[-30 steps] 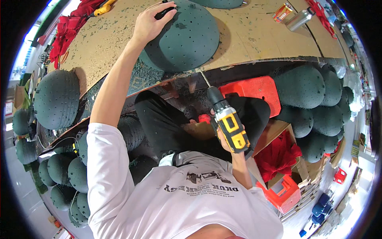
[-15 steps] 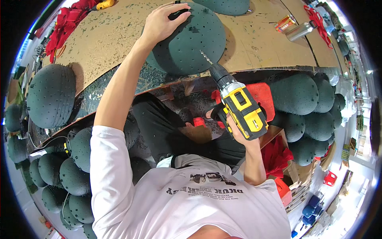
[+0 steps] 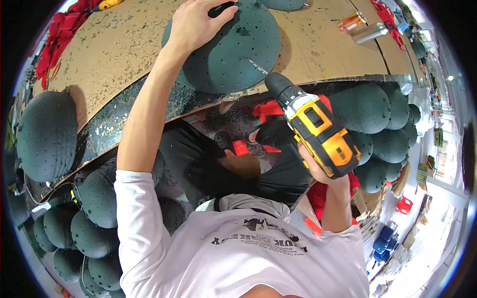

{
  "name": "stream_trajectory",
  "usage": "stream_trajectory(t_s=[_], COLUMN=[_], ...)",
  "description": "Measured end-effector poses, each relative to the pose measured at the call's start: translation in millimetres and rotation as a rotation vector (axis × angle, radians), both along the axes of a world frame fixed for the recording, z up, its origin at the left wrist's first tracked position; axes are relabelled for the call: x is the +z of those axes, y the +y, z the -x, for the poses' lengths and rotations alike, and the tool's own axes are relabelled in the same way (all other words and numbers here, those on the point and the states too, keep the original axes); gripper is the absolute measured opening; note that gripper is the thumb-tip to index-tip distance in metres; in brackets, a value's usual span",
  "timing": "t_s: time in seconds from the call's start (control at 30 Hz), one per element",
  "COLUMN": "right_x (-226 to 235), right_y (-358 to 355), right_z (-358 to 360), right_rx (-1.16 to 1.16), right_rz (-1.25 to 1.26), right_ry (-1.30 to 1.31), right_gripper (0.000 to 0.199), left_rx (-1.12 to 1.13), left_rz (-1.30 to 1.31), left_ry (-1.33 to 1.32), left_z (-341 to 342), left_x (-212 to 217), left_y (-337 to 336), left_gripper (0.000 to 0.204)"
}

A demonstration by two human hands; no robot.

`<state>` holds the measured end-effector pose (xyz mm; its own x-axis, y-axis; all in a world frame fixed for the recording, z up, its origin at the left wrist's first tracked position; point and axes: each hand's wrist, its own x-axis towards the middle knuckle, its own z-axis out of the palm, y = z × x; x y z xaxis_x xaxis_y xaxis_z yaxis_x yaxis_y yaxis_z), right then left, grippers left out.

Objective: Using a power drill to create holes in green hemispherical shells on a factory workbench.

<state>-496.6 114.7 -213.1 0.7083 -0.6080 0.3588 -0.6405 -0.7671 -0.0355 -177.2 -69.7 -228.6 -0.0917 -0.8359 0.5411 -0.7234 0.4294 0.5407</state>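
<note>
A dark green, dome-shaped shell (image 3: 238, 64) dotted with small holes lies on the cardboard-covered bench. My left hand (image 3: 198, 25) rests at its far left side, thumb and fingers closed round a black piece (image 3: 221, 9) whose full shape is hidden. In my right hand (image 3: 315, 164) is a yellow and black cordless drill (image 3: 318, 126), gripped by its handle. Its thin bit points up and left, the tip over the near right part of the shell; whether it touches cannot be told.
Stacked green shells (image 3: 47, 136) stand at the bench's left end. More shells are piled below left (image 3: 94, 233) and right (image 3: 362, 109). A can (image 3: 352, 22) and a metal bottle (image 3: 368, 33) lie at the back right. Red cloth (image 3: 62, 37) sits far left. Green shavings litter the cardboard (image 3: 124, 44).
The drill has shifted right and slightly down in the picture, its bit still over the shell. My left hand stays at the black piece. The whole view has moved a little.
</note>
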Motion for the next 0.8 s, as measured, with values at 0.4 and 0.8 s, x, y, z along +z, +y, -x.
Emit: stream_trajectory(t_s=[0.4,0.8], right_x=[24.1,30.5], right_y=[-20.6,-47.4], right_z=[-11.7,-49.3], right_rx=[-0.098,-0.325], right_rz=[-0.315,-0.601], right_ry=[-0.334,-0.36], right_gripper=[0.036,0.03], left_rx=[0.012,0.052], left_rz=[0.022,0.273], left_ry=[-0.033,-0.124], left_z=[7.8,-5.2], left_x=[4.8,-32.0], left_y=[0.2,-26.4], left_gripper=[0.032,0.031])
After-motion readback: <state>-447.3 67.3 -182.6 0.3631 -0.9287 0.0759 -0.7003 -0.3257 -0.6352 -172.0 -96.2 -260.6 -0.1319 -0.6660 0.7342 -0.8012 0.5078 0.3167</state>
